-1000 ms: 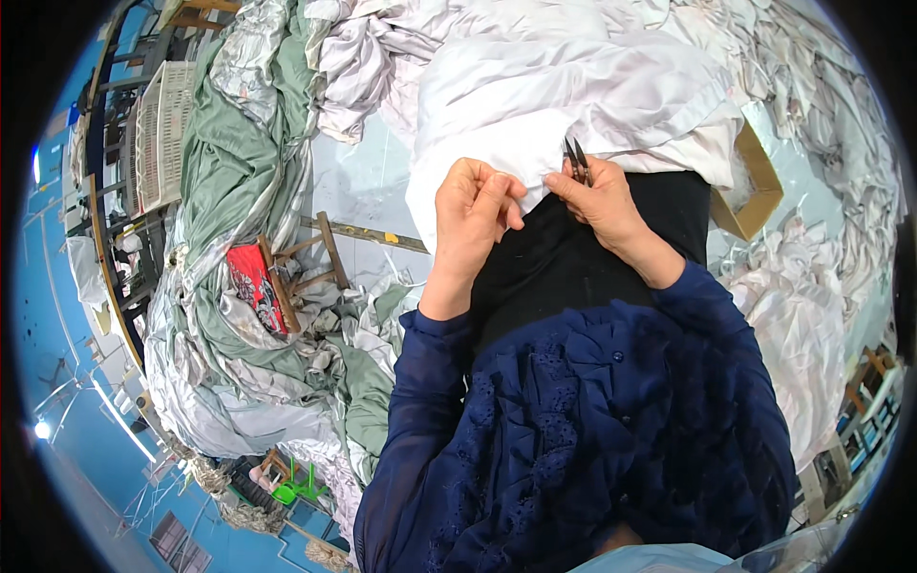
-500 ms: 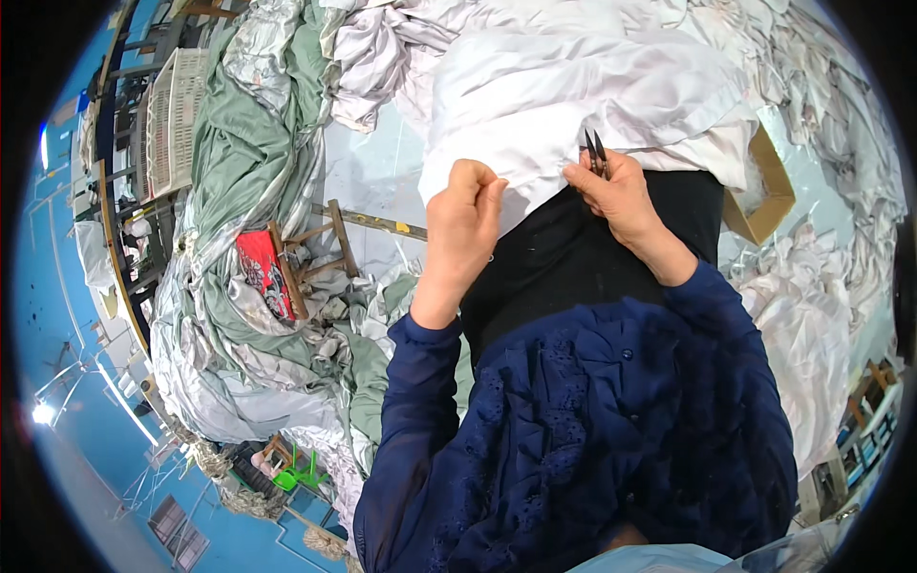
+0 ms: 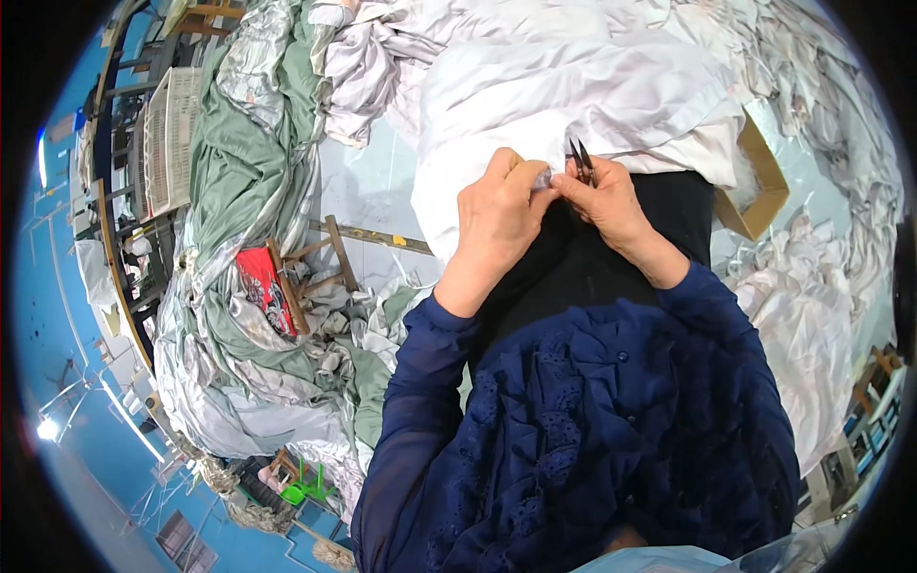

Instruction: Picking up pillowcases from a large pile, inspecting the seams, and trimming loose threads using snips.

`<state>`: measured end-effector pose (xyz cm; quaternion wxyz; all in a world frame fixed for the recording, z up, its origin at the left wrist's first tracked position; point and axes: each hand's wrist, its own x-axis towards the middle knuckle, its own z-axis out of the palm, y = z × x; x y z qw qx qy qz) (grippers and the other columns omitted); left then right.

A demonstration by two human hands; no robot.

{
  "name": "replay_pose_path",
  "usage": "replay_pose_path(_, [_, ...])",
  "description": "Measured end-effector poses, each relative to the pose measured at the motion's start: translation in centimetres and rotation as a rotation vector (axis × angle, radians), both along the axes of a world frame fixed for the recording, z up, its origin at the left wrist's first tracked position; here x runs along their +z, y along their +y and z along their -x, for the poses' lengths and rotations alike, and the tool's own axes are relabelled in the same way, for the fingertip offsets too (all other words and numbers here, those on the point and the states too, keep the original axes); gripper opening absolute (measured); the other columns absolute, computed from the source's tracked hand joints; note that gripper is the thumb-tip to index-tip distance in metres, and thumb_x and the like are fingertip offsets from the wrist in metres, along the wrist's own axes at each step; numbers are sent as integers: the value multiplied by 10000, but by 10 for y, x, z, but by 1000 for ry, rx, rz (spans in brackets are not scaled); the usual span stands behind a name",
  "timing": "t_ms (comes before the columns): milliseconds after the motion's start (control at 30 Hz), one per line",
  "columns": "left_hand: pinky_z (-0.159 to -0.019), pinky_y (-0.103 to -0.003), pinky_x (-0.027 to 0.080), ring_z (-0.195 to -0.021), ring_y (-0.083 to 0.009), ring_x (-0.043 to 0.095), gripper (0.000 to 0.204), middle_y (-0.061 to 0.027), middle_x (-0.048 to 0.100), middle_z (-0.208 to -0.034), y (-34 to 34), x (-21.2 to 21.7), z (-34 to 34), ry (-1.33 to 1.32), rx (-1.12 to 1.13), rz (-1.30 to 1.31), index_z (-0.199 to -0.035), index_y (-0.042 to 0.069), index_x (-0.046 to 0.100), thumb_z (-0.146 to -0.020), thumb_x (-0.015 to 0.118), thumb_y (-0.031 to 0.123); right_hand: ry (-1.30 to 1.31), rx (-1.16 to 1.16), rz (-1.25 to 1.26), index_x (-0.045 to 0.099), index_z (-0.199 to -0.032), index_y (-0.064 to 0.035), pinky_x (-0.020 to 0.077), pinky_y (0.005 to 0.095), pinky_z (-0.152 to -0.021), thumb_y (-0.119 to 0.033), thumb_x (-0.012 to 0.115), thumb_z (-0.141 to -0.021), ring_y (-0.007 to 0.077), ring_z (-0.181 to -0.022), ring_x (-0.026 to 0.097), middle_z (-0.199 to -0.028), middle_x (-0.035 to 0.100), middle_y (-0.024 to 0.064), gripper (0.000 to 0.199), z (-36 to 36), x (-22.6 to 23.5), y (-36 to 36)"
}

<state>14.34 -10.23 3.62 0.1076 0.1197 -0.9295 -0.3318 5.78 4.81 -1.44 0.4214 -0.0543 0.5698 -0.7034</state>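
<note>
Thread snips are held in the curled right hand at upper centre of frame, where white cloth is apparently being handled by the pinched left hand, its hold unclear, and steadiness seems next required.

Observed from where I stand: a cloth workshop, by all appearances. Pale cloth lies in large loose heaps to the right, and green cloth is piled to the left, more than a household would ordinarily keep. A person's right hand holds small dark snips at a spread of white cloth. Also noted: an open cardboard box, a pale openwork crate, a wooden stool among the heaps, and a blue wall.
</note>
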Motion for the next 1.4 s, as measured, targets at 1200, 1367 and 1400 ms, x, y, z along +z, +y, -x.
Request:
replay_pose_path(1200, [-540, -383, 436, -584, -308, 584, 53, -139, 624, -721, -33, -5, 8, 119, 55, 129, -886, 49, 617, -913, 642, 11, 234, 125, 4, 639, -811, -40, 393, 234, -621, -109, 747, -902, 31, -677, 451, -714, 543, -73, 157, 2, -8, 2])
replay_pose_path(1367, [-550, -467, 443, -620, -347, 609, 90, -139, 592, -690, -42, -14, -6, 63, 7, 326, -829, 70, 583, -857, 617, -9, 247, 130, 10, 645, -808, -36, 396, 231, -617, -99, 741, -895, 26, -680, 455, -716, 549, -74, 144, -3, -10, 3])
replay_pose_path(1400, [-548, -468, 442, -619, -347, 608, 97, -133, 586, -683, -46, -16, -8, 73, -15, 348, -820, 75, 577, -846, 615, -11, 245, 140, -3, 641, -805, -39, 392, 228, -619, -96, 740, -896, 25, -679, 449, -715, 541, -76, 147, -3, -10, 3])
